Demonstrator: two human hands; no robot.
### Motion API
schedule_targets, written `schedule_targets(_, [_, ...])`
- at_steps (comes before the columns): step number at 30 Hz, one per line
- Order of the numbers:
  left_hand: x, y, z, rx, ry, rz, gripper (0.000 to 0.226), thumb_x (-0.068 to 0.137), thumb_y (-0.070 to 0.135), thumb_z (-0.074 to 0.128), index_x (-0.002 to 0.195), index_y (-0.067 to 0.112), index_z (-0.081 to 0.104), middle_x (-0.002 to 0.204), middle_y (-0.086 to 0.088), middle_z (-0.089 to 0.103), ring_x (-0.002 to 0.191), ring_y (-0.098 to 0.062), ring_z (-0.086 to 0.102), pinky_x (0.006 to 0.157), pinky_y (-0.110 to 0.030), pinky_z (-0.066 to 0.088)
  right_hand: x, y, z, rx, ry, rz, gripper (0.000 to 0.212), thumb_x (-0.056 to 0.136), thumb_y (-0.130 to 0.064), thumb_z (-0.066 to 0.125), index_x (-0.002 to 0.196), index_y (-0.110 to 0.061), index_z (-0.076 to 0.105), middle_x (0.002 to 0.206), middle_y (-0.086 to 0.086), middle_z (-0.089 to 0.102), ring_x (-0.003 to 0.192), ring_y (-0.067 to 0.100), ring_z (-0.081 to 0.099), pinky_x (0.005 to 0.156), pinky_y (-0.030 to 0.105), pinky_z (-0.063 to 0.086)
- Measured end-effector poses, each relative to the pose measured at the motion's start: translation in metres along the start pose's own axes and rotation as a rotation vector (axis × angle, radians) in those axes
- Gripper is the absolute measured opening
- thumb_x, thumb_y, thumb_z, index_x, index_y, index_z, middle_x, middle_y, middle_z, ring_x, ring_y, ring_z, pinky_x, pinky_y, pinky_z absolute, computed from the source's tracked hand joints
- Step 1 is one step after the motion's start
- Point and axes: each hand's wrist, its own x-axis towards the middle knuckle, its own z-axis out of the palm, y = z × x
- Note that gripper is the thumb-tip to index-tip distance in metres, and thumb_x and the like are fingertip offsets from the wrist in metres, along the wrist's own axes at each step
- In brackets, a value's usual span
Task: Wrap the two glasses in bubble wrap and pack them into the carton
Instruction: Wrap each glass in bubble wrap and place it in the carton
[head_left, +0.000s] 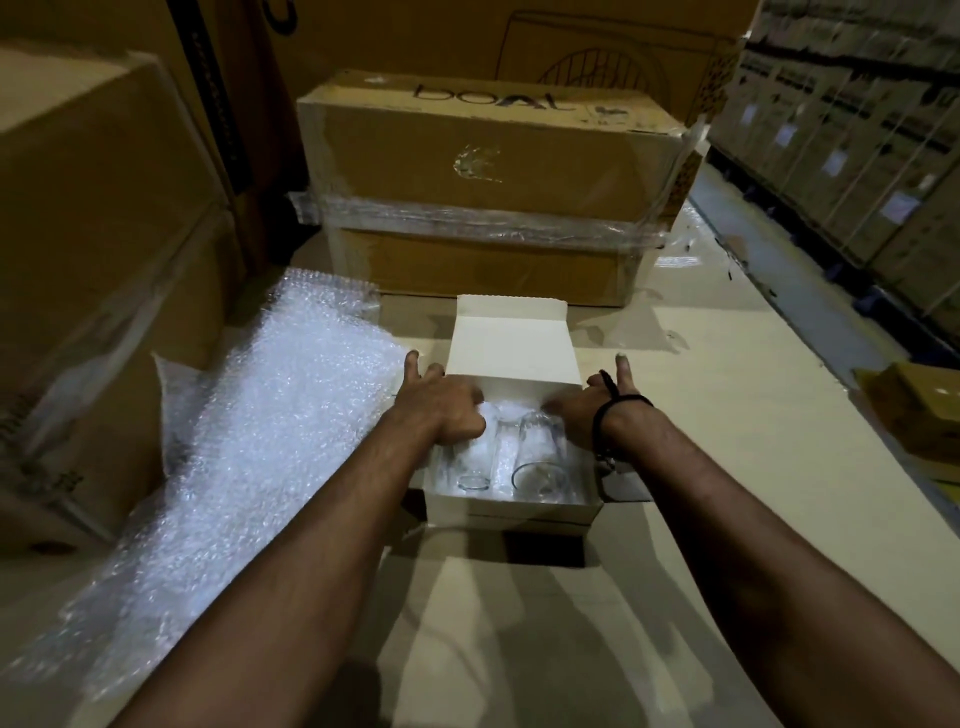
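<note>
Carton (511, 508) of white card holds clear, round left glass (470, 482) and right glass (537, 475).
I see left hand (441, 410) and right hand (579, 413) reach in, apart; grip too blurred to tell.

a dim storeroom. big brown cardboard boxes (93, 234) stack up on the left. a film-wrapped box (493, 171) stands straight ahead on the pale flat surface (753, 441). on the right, rows of labelled boxes (857, 130) line what seems to be an aisle.
</note>
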Motion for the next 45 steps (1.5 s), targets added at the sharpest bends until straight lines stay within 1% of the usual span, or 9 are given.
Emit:
schedule_targets(5, [-0.001,-0.009,-0.003,-0.034,0.133,0.038,0.05,0.075,0.029,0.054,0.124,0.039,0.057,0.117,0.002,0.065,0.129,-0.025,0.039,0.112,-0.056,-0.007,0.013,-0.002,-0.005,0.002,0.031,-0.043,0.055,0.098,-0.023,0.032,0.141,-0.056,0.022,0.157,0.0,0.025,0.146,0.031,0.005,0.108,0.065,-0.015])
schedule_targets(11, [-0.002,-0.003,0.007,0.006,0.064,-0.003,0.056,0.076,0.029,0.053,0.131,0.035,0.055,0.131,-0.004,0.059,0.133,-0.029,0.038,0.114,-0.059,-0.005,0.026,-0.014,-0.003,-0.025,0.016,-0.009,0.048,0.099,-0.029,0.029,0.141,-0.052,0.029,0.158,0.002,0.021,0.145,0.034,0.005,0.108,0.065,-0.016])
schedule_targets(16, [-0.012,-0.007,0.013,0.0,0.296,-0.039,0.061,0.07,0.029,0.059,0.13,0.033,0.055,0.119,-0.002,0.065,0.13,-0.025,0.04,0.114,-0.054,0.002,0.021,-0.003,0.0,-0.017,0.094,0.094,0.031,0.09,-0.017,0.045,0.116,-0.029,0.056,0.129,0.005,0.057,0.137,0.037,0.029,0.104,0.072,-0.008])
schedule_targets(24, [-0.008,-0.008,0.019,-0.003,0.178,-0.083,0.056,0.074,0.031,0.053,0.13,0.03,0.057,0.123,-0.005,0.064,0.127,-0.026,0.043,0.114,-0.057,0.008,0.023,-0.012,0.025,0.022,0.095,0.085,0.052,0.086,-0.015,0.037,0.135,-0.028,0.045,0.151,0.002,0.029,0.142,0.036,0.009,0.101,0.074,-0.01])
schedule_targets(31, [-0.012,-0.008,0.021,-0.081,0.191,-0.025,0.061,0.074,0.025,0.058,0.135,0.03,0.053,0.13,-0.009,0.06,0.13,-0.028,0.04,0.116,-0.047,0.013,0.016,-0.013,0.028,0.035,0.076,0.095,0.052,0.084,-0.011,0.045,0.132,-0.029,0.048,0.151,0.003,0.033,0.144,0.037,0.007,0.105,0.07,-0.007])
schedule_targets(34, [-0.024,-0.011,0.02,-0.359,0.3,0.028,0.065,0.075,0.01,0.056,0.138,0.027,0.051,0.138,-0.01,0.055,0.138,-0.028,0.034,0.119,-0.045,0.004,0.006,-0.012,0.024,0.123,0.115,0.099,0.044,0.091,-0.017,0.033,0.132,-0.029,0.046,0.148,0.003,0.037,0.144,0.033,0.012,0.108,0.067,-0.009])
schedule_targets(40, [-0.077,-0.056,0.03,-0.676,0.912,-0.046,0.044,0.07,0.002,0.057,0.109,0.014,0.071,0.114,-0.005,0.07,0.111,-0.027,0.061,0.102,-0.043,0.042,-0.044,-0.029,0.006,0.405,0.616,0.097,0.034,0.094,-0.033,0.046,0.127,-0.029,0.053,0.124,-0.003,0.062,0.124,0.022,0.048,0.114,0.055,0.006])
schedule_targets(42, [-0.105,-0.08,0.053,-0.622,0.922,-0.272,0.034,0.077,0.008,0.061,0.108,0.016,0.072,0.116,-0.004,0.07,0.112,-0.029,0.06,0.101,-0.045,0.043,-0.064,-0.053,0.012,0.615,0.815,0.001,0.031,0.093,-0.029,0.053,0.122,-0.022,0.061,0.122,0.001,0.065,0.116,0.023,0.055,0.109,0.043,0.025])
schedule_targets(45, [-0.135,-0.106,0.091,-0.478,0.648,-0.558,0.035,0.084,0.027,0.069,0.119,0.022,0.068,0.133,-0.001,0.061,0.126,-0.028,0.051,0.103,-0.044,0.034,-0.088,-0.107,0.03,0.787,1.134,-0.255,0.023,0.087,-0.022,0.055,0.099,-0.011,0.071,0.098,0.007,0.071,0.091,0.024,0.063,0.084,0.032,0.045])
